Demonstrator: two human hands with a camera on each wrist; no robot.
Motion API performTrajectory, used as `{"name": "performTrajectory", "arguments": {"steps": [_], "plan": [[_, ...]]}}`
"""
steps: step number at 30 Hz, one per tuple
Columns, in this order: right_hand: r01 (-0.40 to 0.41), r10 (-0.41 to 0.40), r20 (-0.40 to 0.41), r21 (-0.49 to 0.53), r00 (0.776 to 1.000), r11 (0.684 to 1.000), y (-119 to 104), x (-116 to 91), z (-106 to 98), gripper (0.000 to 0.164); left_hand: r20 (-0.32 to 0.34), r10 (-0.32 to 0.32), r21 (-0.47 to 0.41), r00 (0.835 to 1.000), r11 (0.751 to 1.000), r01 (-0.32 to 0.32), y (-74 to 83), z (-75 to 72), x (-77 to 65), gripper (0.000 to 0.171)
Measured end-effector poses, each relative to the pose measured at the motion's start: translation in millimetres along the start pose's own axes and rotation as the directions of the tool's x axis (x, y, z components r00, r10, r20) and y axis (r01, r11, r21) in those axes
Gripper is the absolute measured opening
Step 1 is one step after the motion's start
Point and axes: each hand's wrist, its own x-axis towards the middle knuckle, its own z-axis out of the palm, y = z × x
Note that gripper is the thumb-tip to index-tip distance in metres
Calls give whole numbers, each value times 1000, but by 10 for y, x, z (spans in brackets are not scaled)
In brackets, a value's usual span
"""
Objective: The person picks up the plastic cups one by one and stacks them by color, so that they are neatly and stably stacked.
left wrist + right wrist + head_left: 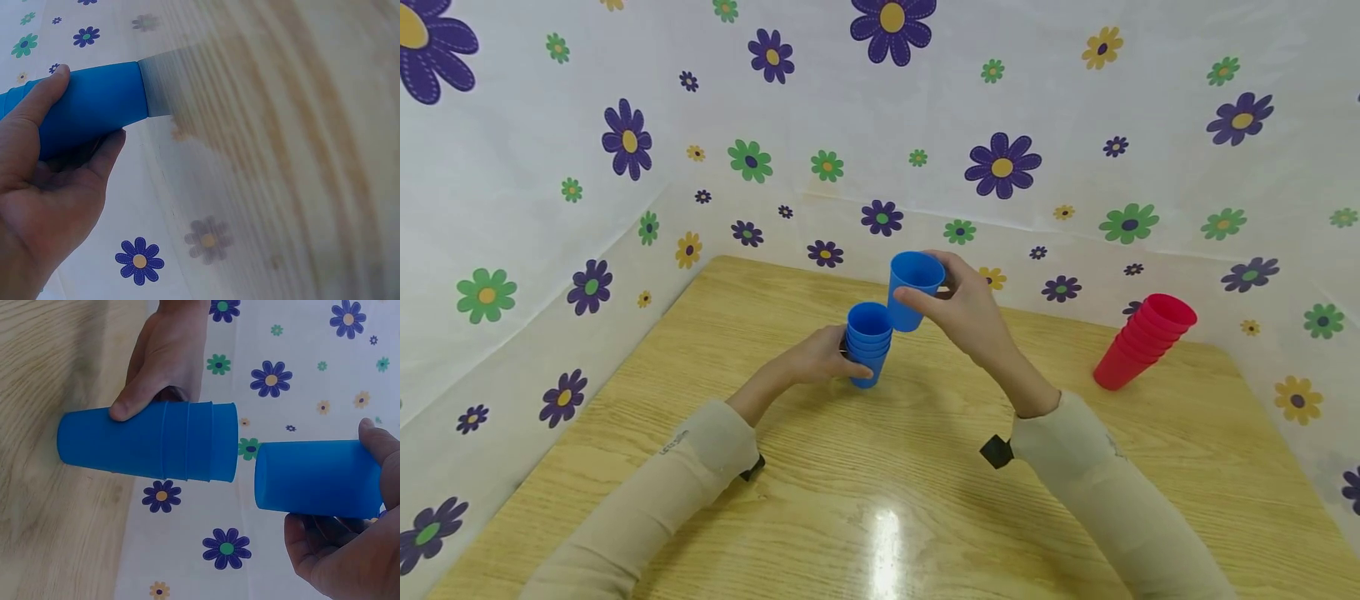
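Observation:
A stack of several nested blue plastic cups (874,362) stands mouth up on the table, its base at or very near the wood. My left hand (820,357) grips the stack from the left, thumb across the front in the right wrist view. Above and to the right of it, my right hand (968,315) holds a single blue cup (905,317) by its sides near the rim, mouth up. In the right wrist view a small gap separates this cup's base (261,477) from the top rim of the stack (226,442).
Toward the back right of the table stands a stack of nested red cups (1138,346). The wood-grain table (820,517) meets a white flower-print cloth (925,108) at the back and sides. Small black blocks (997,452) sit at both sleeve cuffs.

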Motion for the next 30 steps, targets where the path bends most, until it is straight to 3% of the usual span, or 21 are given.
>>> {"name": "performTrajectory", "arguments": {"steps": [14, 30], "plan": [[18, -18, 5, 31, 1000, 999, -92, 181, 188, 65, 8, -40, -6, 999, 999, 40, -1, -5, -9, 74], [11, -13, 38, 55, 999, 998, 12, 233, 395, 64, 11, -13, -26, 1000, 1000, 13, 12, -2, -14, 75]]}}
